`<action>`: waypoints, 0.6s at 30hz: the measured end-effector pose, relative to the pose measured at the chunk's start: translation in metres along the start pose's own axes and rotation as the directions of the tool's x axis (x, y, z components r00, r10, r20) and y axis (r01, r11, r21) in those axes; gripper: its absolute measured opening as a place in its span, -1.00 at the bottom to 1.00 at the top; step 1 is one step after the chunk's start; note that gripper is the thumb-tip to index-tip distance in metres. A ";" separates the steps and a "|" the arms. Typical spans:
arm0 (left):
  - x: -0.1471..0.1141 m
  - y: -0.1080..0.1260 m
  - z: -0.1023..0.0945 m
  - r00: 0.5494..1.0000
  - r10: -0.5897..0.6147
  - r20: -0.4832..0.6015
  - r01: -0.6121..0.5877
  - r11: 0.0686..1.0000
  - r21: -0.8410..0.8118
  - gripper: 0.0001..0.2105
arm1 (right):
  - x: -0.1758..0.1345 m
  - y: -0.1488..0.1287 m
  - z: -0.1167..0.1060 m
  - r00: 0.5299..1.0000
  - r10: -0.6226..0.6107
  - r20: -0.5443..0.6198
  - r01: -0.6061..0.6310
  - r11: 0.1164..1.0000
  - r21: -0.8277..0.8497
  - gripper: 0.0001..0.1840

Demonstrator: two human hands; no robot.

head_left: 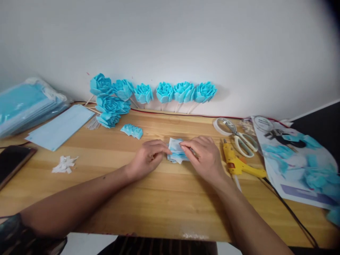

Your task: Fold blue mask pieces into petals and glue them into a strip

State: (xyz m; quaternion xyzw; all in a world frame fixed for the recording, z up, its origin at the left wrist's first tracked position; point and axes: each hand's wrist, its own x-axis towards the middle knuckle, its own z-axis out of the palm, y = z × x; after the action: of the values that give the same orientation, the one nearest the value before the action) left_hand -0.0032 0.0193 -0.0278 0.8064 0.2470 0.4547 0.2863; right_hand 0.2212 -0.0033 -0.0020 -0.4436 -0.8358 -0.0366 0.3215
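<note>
A small stack of pale blue squares (pixel 175 150), of thin fabric or paper, lies on the table between both hands. At its left edge my left hand (pixel 146 157) has its fingers curled, the fingertips touching the stack. My right hand (pixel 205 156) pinches the upper right part of the top square between thumb and fingers. Part of the stack is hidden behind the right fingers. A short row of folded blue petals (pixel 131 131) lies beyond my left hand.
Several blue flowers on sticks (pixel 164 92) lean along the wall. At right are a yellow glue gun (pixel 235 163), scissors (pixel 243 141), a tape roll (pixel 220 126) and a printed bag (pixel 289 166). Blue sheets (pixel 61 125), white scraps (pixel 64 164) and a phone (pixel 14 161) lie left.
</note>
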 end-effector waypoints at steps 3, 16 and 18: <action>0.001 -0.003 -0.003 0.999 -0.033 -0.023 0.034 0.999 0.036 -0.76 | 0.001 -0.002 0.000 1.000 -0.018 -0.021 0.018 1.000 0.006 -0.85; -0.049 0.121 0.011 0.746 0.193 0.637 -0.289 0.956 0.049 -0.81 | 0.001 -0.002 -0.001 0.990 0.040 -0.137 -0.047 0.998 -0.048 -0.52; -0.074 0.141 0.010 0.735 0.074 0.674 -0.068 0.997 -0.035 -0.76 | 0.001 -0.003 -0.001 0.989 0.062 -0.134 -0.069 0.996 -0.049 -0.52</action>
State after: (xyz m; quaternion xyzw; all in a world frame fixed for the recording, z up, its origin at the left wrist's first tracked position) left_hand -0.0090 -0.1320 0.0207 0.9240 0.0939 0.1435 0.3418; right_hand 0.2196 -0.0048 0.0001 -0.4761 -0.7962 -0.0780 0.3652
